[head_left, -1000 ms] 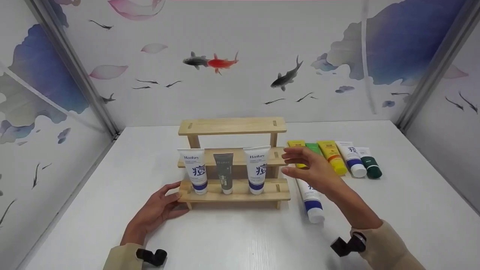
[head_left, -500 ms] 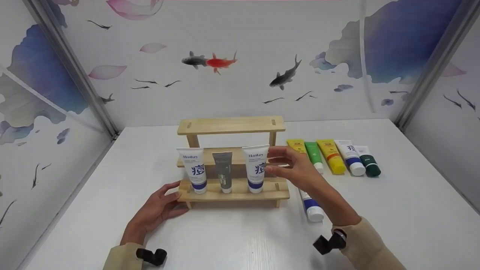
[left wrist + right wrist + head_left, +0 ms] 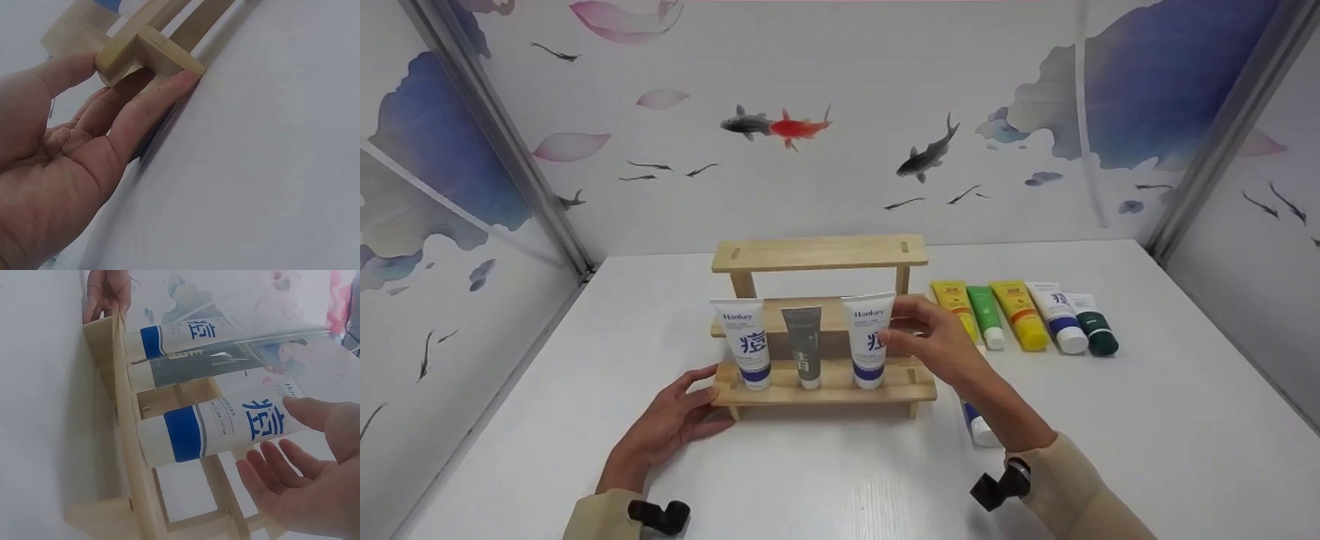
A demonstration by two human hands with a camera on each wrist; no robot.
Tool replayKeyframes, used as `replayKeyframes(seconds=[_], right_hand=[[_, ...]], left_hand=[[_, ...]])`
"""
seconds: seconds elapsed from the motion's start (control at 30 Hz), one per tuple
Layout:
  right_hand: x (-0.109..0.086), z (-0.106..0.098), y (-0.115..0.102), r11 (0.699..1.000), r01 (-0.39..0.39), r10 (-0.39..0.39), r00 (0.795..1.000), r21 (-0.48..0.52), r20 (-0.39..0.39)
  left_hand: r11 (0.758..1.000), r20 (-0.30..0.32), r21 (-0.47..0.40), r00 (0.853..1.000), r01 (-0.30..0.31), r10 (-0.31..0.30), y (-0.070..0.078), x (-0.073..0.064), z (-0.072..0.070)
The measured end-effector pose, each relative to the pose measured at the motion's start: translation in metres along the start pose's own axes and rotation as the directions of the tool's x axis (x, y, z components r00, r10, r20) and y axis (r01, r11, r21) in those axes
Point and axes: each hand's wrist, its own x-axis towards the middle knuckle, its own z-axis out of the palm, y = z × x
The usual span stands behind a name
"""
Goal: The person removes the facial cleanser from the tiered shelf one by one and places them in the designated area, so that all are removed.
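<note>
On the bottom step of a three-tier wooden rack [image 3: 820, 253] stand three squeeze tubes, caps down. A white and blue tube [image 3: 742, 341] is at the left, a grey tube [image 3: 804, 346] in the middle. My right hand [image 3: 941, 345] pinches the upper right side of another white and blue tube [image 3: 868, 345], thumb in front and fingers behind, as the right wrist view also shows. With my left hand [image 3: 667, 420] I grip the left end of the bottom step; in the left wrist view the thumb [image 3: 76, 73] lies on the board and a finger [image 3: 160, 101] against the leg.
Right of the rack lie a yellow tube [image 3: 952, 306], a green tube [image 3: 985, 317], a second yellow tube [image 3: 1020, 315], a white and blue tube [image 3: 1057, 318] and a dark green tube [image 3: 1099, 331]. One more white tube [image 3: 981, 433] lies partly under my right forearm. Printed panels enclose the table.
My right hand has moved left from beside the rack onto the rightmost standing tube and now pinches it. The left hand has stayed at the rack's end.
</note>
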Motion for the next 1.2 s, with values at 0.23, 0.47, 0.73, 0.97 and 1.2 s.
replayKeyframes(seconds=[0.23, 0.47, 0.73, 0.97, 1.2], right_hand=[[0.002, 0.009, 0.006, 1.000, -0.006, 0.006, 1.000, 0.027, -0.010], [0.002, 0.012, 0.006, 0.999, -0.013, 0.014, 1.000, 0.042, -0.028], [0.002, 0.014, 0.006, 0.998, -0.008, 0.011, 0.998, 0.056, -0.054], [0.002, 0.014, 0.006, 0.998, 0.008, -0.003, 0.998, 0.068, -0.066], [0.000, 0.010, 0.001, 0.999, 0.010, -0.006, 0.997, 0.052, -0.082]], left_hand=[[1.000, 0.000, 0.010, 1.000, -0.001, 0.001, 0.001, -0.001, 0.001], [1.000, 0.008, 0.002, 1.000, -0.002, 0.002, -0.001, -0.001, 0.002], [1.000, 0.026, -0.017, 1.000, -0.011, 0.012, -0.002, -0.001, 0.000], [1.000, 0.040, -0.021, 0.999, -0.011, 0.011, 0.002, -0.002, 0.000], [1.000, 0.043, -0.018, 0.999, -0.008, 0.008, 0.002, -0.003, 0.000]])
